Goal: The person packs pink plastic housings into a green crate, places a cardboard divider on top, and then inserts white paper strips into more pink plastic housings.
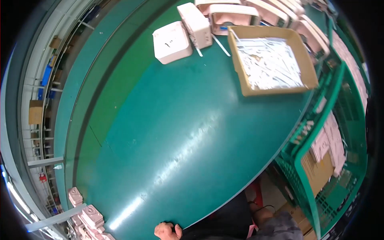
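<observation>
My left hand [168, 231] is at the lower edge, by the near rim of the green work surface [168, 120]. Its fingers are loosely curled with the thumb beside them, and nothing shows in it. My right hand does not show; bare skin [261, 214] with a dark cord appears beside patterned grey cloth at the lower right, and I cannot tell if it is arm or leg. At the far side, a pale pink square housing [172, 42] lies flat beside another pink housing [195, 26] standing on edge.
A cardboard box [244, 86] full of thin white strips stands at the far right. Several pink housings [234, 17] line up behind it. A green plastic crate [338, 96] holds cardboard and pink pieces. More pink parts [92, 216] are stacked at the lower left.
</observation>
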{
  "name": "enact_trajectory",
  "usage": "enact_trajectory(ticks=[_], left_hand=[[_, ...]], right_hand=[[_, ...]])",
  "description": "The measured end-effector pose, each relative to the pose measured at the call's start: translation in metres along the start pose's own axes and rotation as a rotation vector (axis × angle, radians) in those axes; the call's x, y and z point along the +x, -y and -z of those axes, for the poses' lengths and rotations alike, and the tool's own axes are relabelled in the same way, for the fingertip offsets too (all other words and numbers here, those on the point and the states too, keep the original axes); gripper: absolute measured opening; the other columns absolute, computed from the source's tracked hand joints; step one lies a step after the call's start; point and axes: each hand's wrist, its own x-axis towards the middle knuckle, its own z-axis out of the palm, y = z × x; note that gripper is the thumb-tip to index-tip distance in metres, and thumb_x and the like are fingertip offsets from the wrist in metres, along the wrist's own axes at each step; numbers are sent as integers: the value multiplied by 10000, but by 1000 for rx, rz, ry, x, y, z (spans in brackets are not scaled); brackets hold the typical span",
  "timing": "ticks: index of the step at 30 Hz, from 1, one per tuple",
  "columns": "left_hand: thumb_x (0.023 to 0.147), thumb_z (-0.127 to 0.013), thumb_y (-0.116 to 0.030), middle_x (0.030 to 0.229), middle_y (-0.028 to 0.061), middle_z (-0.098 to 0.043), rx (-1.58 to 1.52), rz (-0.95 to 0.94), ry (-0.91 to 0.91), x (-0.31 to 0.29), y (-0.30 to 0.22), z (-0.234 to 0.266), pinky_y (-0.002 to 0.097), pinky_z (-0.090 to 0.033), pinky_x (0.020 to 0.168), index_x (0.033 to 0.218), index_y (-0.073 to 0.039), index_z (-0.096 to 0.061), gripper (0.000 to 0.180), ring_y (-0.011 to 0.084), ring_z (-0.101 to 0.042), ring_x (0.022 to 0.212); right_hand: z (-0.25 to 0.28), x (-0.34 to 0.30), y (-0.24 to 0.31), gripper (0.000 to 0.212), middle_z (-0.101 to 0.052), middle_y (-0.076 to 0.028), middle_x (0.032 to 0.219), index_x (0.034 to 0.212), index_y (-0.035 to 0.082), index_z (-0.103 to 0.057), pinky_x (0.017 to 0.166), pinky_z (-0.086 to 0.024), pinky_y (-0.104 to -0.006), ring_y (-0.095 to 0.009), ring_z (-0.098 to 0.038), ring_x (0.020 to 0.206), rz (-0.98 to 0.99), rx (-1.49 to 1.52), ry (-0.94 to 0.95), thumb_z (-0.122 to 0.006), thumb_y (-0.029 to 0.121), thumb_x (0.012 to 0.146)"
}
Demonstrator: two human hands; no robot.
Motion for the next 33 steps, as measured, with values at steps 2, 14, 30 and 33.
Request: enact_trajectory(ticks=[2,14,30,33], left_hand=[[807,-663,-198,701,139,-566,-6,-1,43,6,-1,3,462,-424,542,799,-71,-582,151,359,-550,601],[814,-676,-229,665,124,-569,-74,-400,351,50,18,39,454,-443,531,687,-83,-571,220,328,-558,554],[800,-716,-242,708,108,-618,-276,-452,-282,21,54,-8,387,-486,547,727,-93,-610,197,318,-607,608],[755,-706,-114,537,54,-490,-363,-329,-467,33,53,-17,361,-378,438,666,-85,-514,213,244,-496,451]], right_hand=[[1,17,16,425,-663,-193,1119,1128,78,-668,915,-485,-442,-350,-634,1032,57,48,35,-477,391,912],[44,43,80,411,-669,-192,1094,1105,59,-670,897,-490,-443,-348,-643,1008,245,323,-202,-468,366,921],[369,-267,361,258,-640,-183,1011,1008,-1,-626,834,-497,-419,-368,-611,979,600,-502,-1654,-672,120,785],[425,-201,341,216,-665,-187,937,988,45,-660,815,-513,-461,-358,-645,927,152,-723,-1518,-601,73,782]])
